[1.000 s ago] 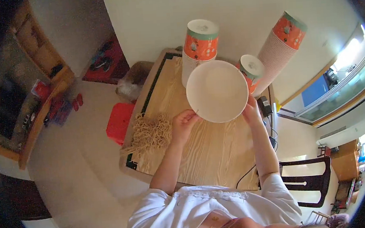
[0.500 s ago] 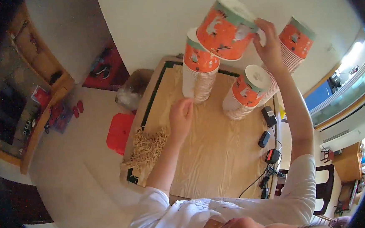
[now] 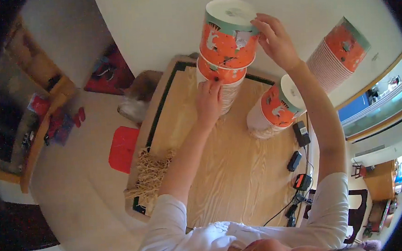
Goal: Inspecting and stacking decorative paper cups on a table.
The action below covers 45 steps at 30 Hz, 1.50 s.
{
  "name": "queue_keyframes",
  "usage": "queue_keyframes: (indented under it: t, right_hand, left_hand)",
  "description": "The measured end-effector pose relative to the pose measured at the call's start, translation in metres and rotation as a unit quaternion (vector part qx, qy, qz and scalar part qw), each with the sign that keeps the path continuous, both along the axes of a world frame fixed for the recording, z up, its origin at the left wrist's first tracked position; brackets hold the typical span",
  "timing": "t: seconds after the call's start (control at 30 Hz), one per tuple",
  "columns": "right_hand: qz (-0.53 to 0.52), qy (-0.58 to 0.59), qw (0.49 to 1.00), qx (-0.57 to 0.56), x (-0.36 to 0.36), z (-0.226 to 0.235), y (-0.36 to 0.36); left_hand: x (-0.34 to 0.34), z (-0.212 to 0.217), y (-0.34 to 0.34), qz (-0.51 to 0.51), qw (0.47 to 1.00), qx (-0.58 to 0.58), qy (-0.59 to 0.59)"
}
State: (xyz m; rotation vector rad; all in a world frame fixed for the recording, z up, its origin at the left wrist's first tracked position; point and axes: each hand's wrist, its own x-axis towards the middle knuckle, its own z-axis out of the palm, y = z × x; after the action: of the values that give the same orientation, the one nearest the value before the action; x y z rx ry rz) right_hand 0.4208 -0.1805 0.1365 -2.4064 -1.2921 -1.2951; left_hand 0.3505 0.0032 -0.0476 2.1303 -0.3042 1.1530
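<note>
Right hand (image 3: 276,40) has lowered cup (image 3: 228,34) onto stack (image 3: 221,85)

Orange paper cups (image 3: 228,41) with teal rims and white animal figures; red mat (image 3: 123,148); light wood table (image 3: 222,170).

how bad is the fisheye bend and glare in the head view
Head view: strong barrel bend, the wooden table edges curve and the corners go black; the window at right is blown out; the orange paper bucket in the right hand is sharp; the left hand is too.
</note>
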Motion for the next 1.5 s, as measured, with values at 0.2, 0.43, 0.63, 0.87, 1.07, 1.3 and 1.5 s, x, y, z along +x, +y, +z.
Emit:
queue_keyframes:
  t: [0.2,0.43,0.63,0.87,1.07,1.3,1.5]
  right_hand:
    - [0.018,0.030,0.999,-0.005,0.013,-0.021,-0.005]
    - [0.036,0.057,0.998,-0.020,0.025,-0.037,-0.008]
    - [0.029,0.060,0.997,-0.031,0.031,-0.046,-0.011]
    - [0.049,0.075,0.996,-0.022,0.014,-0.051,-0.010]
    - [0.003,0.130,0.992,0.008,-0.009,-0.054,-0.004]
    - [-0.067,0.143,0.987,0.015,-0.049,-0.059,-0.019]
    - [-0.051,0.113,0.991,0.056,-0.054,-0.041,0.005]
  left_hand:
    - [0.000,-0.013,0.003,-0.050,0.998,-0.048,0.007]
    - [0.011,-0.001,0.018,-0.007,0.996,0.036,-0.080]
    - [0.014,-0.006,0.021,-0.031,0.996,0.061,-0.064]
    - [0.012,-0.019,0.022,-0.028,0.995,0.077,-0.059]
    - [0.009,-0.023,0.019,-0.021,0.994,0.109,-0.024]
    - [0.015,-0.015,0.021,-0.133,0.977,-0.090,0.139]
    - [0.014,0.013,0.027,-0.033,0.984,0.176,0.021]
